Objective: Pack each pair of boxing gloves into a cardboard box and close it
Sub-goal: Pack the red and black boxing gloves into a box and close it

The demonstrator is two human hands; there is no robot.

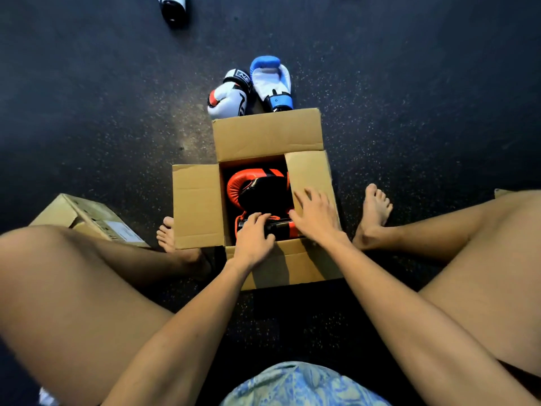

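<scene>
An open cardboard box (199, 206) sits on the dark floor between my bare feet. Inside lies a red and black pair of boxing gloves (251, 189). My left hand (253, 238) presses down on the near glove's cuff, fingers curled over it. Spread flat, my right hand (314, 213) rests on the box's right flap (310, 174), which tilts inward over the opening. The far, left and near flaps lie open. Behind the box stand a white glove with red and black marks (227, 99) and a white and blue glove (270, 83).
Another cardboard box (87, 215) with a label lies at the left by my knee. A black and white glove (174, 7) sits at the top edge. My legs flank the box on both sides. The floor is dark speckled rubber.
</scene>
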